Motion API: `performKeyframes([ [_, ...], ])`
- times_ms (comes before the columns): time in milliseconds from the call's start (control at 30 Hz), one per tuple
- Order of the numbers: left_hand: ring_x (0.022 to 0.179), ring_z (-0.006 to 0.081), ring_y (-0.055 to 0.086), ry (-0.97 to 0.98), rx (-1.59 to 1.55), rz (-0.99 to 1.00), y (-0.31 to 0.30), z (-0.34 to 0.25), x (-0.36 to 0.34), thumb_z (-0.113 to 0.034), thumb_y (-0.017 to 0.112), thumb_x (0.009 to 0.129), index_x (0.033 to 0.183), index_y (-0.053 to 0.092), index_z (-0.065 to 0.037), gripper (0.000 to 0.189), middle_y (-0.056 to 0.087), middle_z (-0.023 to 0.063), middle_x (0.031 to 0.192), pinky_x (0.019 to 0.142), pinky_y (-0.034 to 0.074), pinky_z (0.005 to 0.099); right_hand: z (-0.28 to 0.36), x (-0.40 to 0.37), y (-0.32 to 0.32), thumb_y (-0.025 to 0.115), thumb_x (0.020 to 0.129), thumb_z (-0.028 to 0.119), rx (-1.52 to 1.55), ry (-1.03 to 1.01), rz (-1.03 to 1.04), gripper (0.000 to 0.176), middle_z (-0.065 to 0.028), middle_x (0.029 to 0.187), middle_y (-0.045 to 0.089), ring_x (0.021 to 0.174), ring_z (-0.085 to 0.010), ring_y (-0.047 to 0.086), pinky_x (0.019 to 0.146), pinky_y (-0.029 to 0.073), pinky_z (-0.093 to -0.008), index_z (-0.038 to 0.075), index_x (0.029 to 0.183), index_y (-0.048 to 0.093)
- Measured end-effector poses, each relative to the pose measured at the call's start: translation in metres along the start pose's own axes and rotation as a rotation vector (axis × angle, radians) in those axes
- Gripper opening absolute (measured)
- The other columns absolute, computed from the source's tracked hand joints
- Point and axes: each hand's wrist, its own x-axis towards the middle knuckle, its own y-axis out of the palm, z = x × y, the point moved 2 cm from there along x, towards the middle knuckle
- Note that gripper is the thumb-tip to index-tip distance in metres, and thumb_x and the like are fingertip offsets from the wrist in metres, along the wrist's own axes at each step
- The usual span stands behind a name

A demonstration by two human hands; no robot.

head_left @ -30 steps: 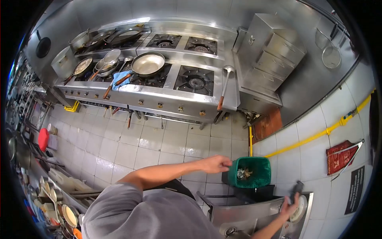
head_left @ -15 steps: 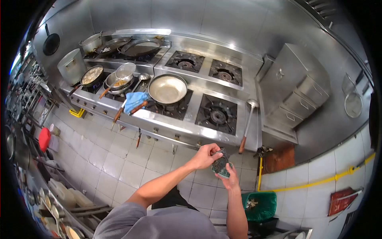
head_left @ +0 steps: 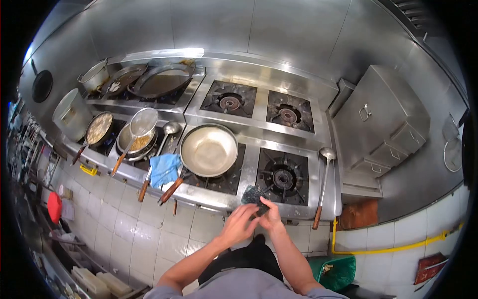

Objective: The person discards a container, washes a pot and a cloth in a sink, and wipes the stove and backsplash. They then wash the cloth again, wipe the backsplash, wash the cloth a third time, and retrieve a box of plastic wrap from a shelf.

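A dark, greenish scrubbing pad point(head_left: 253, 196) is gripped in my right hand point(head_left: 271, 215), near the stove's front edge. Beside it, my left hand point(head_left: 241, 222) has its fingers spread a little and touches or nearly touches the pad's lower side; nothing else shows in it. Up and to the left, a wide pale frying pan point(head_left: 209, 150) sits on a front burner, its wooden handle point(head_left: 171, 191) pointing toward me. A blue cloth point(head_left: 165, 170) lies by that handle.
Left on the stove are a strainer point(head_left: 144, 122), a pan of food point(head_left: 99, 128), a tall pot point(head_left: 72, 115) and two woks. A ladle point(head_left: 326, 154) lies at the right edge. Below right stands a green bin point(head_left: 343, 271); a yellow pipe point(head_left: 398, 248) runs along the wall.
The view has shifted, and the stove appears closer. Both hands have moved toward the stove with the pad. My left hand's fingers have loosened from the pad and spread.
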Motion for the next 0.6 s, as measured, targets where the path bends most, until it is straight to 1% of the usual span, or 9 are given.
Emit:
performKeyframes([
  [67,0.099,0.0337,0.059,-0.076,0.063,-0.026,-0.009,0.034,-0.01,-0.007,0.068,0.08,0.105,0.06,-0.002,0.027,0.061,0.0161,0.103,0.085,0.048,0.0358,0.029,0.024,0.002,0.057,0.081,0.012,0.088,-0.068,-0.038,0.03,-0.0112,0.111,0.064,0.105,-0.029,0.06,0.09,0.05,-0.0489,0.003,0.109,0.06],
  [133,0.092,0.0325,0.061,-0.217,0.047,-0.03,-0.016,0.076,-0.028,-0.006,0.066,0.081,0.1,0.061,-0.002,0.021,0.062,0.0151,0.098,0.081,0.049,0.0364,0.071,0.05,-0.003,0.056,0.076,0.011,0.16,-0.083,-0.083,0.035,-0.0106,0.11,0.064,0.106,-0.0296,0.059,0.09,0.049,-0.0541,0.006,0.111,0.059],
  [200,0.084,0.0318,0.062,-0.369,0.146,0.02,-0.029,0.112,-0.053,-0.005,0.064,0.081,0.096,0.062,-0.002,0.015,0.063,0.0143,0.091,0.075,0.05,0.0376,0.125,0.08,-0.002,0.056,0.071,0.01,0.121,-0.165,-0.055,0.041,-0.0108,0.111,0.063,0.107,-0.0307,0.058,0.09,0.049,-0.0541,0.006,0.112,0.058],
  [267,0.077,0.0321,0.062,-0.473,0.178,0.003,-0.041,0.137,-0.081,-0.006,0.063,0.082,0.093,0.062,-0.001,0.012,0.063,0.0146,0.086,0.069,0.05,0.0381,0.183,0.123,-0.008,0.055,0.071,0.01,0.013,-0.285,0.016,0.046,-0.013,0.115,0.06,0.106,-0.0324,0.058,0.088,0.05,-0.0517,0.004,0.117,0.054],
  [300,0.079,0.0326,0.063,-0.607,0.24,0.029,-0.046,0.145,-0.098,-0.008,0.062,0.081,0.091,0.063,-0.002,0.012,0.064,0.0153,0.087,0.07,0.051,0.0385,0.21,0.146,-0.009,0.054,0.071,0.01,-0.057,-0.348,0.03,0.048,-0.0128,0.117,0.059,0.105,-0.0324,0.059,0.085,0.051,-0.0508,0.004,0.118,0.052],
  [400,0.071,0.0321,0.062,-0.961,0.282,0.118,-0.051,0.174,-0.166,-0.013,0.061,0.081,0.084,0.064,0.0,0.013,0.063,0.0174,0.077,0.066,0.051,0.0389,0.28,0.221,0.01,0.055,0.066,0.003,-0.31,-0.498,0.018,0.046,-0.0097,0.105,0.057,0.096,-0.0264,0.058,0.084,0.051,-0.0416,0.009,0.111,0.047],
  [467,0.073,0.0344,0.065,-1.167,0.316,0.086,-0.045,0.185,-0.217,-0.021,0.065,0.078,0.086,0.066,-0.004,0.019,0.066,0.0158,0.076,0.067,0.052,0.0415,0.309,0.279,0.025,0.054,0.067,0.003,-0.465,-0.581,0.001,0.044,-0.0066,0.101,0.054,0.094,-0.0204,0.054,0.083,0.046,-0.0351,0.008,0.11,0.047],
  [533,0.075,0.0354,0.064,-1.27,0.34,0.121,-0.032,0.184,-0.26,-0.024,0.06,0.081,0.083,0.065,-0.002,0.022,0.065,0.016,0.072,0.067,0.051,0.0405,0.321,0.334,0.049,0.054,0.068,0.003,-0.505,-0.604,-0.047,0.043,-0.0055,0.099,0.052,0.094,-0.0187,0.052,0.084,0.044,-0.0331,0.008,0.111,0.047],
  [600,0.081,0.0353,0.065,-1.509,0.418,0.337,-0.008,0.198,-0.324,-0.027,0.06,0.082,0.087,0.064,-0.002,0.026,0.066,0.0164,0.079,0.07,0.051,0.0398,0.32,0.388,0.074,0.053,0.069,0.003,-0.526,-0.652,-0.022,0.045,-0.006,0.101,0.052,0.095,-0.0187,0.052,0.086,0.043,-0.0319,0.008,0.113,0.047],
])
